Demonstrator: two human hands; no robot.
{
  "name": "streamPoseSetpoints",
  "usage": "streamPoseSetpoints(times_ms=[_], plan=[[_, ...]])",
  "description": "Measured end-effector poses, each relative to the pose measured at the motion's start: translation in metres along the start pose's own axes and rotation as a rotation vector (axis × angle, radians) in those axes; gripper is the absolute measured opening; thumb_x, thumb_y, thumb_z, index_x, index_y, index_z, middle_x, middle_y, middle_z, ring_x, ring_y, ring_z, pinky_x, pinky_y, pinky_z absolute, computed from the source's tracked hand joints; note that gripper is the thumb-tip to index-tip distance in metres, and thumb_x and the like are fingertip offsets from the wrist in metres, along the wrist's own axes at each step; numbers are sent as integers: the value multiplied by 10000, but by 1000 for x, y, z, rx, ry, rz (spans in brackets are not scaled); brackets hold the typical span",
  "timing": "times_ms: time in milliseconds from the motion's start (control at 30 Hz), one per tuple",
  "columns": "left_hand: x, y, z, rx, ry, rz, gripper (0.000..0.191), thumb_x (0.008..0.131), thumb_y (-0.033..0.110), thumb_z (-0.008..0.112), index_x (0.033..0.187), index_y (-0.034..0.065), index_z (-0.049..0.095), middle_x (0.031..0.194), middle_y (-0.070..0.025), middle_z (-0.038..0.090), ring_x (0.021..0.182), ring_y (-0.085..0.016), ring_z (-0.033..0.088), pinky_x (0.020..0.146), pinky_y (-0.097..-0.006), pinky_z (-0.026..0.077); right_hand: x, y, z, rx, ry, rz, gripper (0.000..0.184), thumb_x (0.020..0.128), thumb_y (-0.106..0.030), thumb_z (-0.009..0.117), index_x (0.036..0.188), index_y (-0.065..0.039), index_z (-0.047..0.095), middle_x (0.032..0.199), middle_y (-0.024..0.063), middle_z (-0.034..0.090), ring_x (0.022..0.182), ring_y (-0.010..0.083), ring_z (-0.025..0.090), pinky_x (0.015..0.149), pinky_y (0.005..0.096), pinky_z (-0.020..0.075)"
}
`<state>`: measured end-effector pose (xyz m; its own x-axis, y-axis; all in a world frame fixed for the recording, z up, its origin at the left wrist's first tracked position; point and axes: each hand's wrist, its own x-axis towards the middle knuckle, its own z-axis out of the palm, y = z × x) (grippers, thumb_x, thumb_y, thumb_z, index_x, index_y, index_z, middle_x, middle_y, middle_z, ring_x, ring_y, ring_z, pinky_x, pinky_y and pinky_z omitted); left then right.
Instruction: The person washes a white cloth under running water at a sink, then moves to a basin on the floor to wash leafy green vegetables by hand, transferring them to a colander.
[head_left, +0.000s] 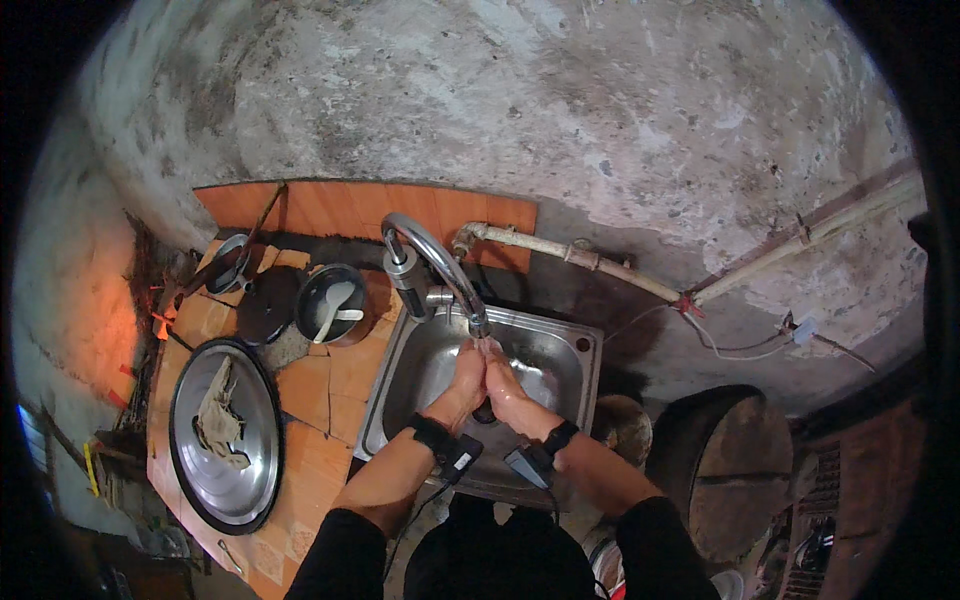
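My left hand (469, 373) and my right hand (501, 375) are pressed side by side beneath the spout of a curved chrome faucet (442, 255). Both are above the basin of a stainless steel sink (555, 367). Water seems to wet the fingers, and no object shows between them. The fingertips are partly hidden by the spout, so their exact pose is hard to tell. Each wrist wears a black strap with a small device and a cable.
Left of the sink, a tiled counter (304, 382) bears a large metal lid (255, 480) with a crumpled cloth (220, 420) on it, and a pot (306, 292) with a white rice paddle (335, 300). A pipe (525, 241) runs along the wall. At right stands a round wooden lid (739, 502).
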<state>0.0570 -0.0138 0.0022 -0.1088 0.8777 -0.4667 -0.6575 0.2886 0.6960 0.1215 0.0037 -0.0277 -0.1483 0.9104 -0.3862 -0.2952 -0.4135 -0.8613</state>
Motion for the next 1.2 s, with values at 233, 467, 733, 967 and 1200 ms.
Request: streamPoseSetpoints(times_ms=[233,467,733,967,1200], plan=[[-10,9,2,248,10,78,227,934,185,397,1052,49,536,919,-47,569,838,-165,517,782,-313,431,1,2,5,369,-147,91,398,915,-462,411,991,-92,536,942,50,584,863,188,528,778,352,441],[-21,19,-8,167,-100,121,154,915,122,408,1021,57,498,970,-51,553,855,-161,514,754,-303,437,-3,-2,24,316,46,239,495,908,-524,370,1046,-86,555,992,74,587,906,218,525,841,388,408],[-37,16,-6,291,-121,128,181,939,207,425,1056,73,457,962,-58,542,862,-177,511,758,-325,432,1,-11,28,191,122,233,487,899,-510,385,1018,-57,517,874,93,599,887,213,558,780,404,423],[13,5,-16,679,-82,286,226,858,217,535,994,37,516,934,-105,575,864,-181,532,756,-338,442,-9,-18,4,187,-18,64,358,903,-416,452,1122,-135,484,965,66,570,820,175,552,687,287,450],[60,7,3,1391,-71,510,274,820,245,583,1011,57,527,851,-117,604,775,-240,595,680,-358,481,-47,-52,-57,313,-43,113,274,875,-209,541,1046,6,527,950,93,595,895,182,592,797,271,481]])
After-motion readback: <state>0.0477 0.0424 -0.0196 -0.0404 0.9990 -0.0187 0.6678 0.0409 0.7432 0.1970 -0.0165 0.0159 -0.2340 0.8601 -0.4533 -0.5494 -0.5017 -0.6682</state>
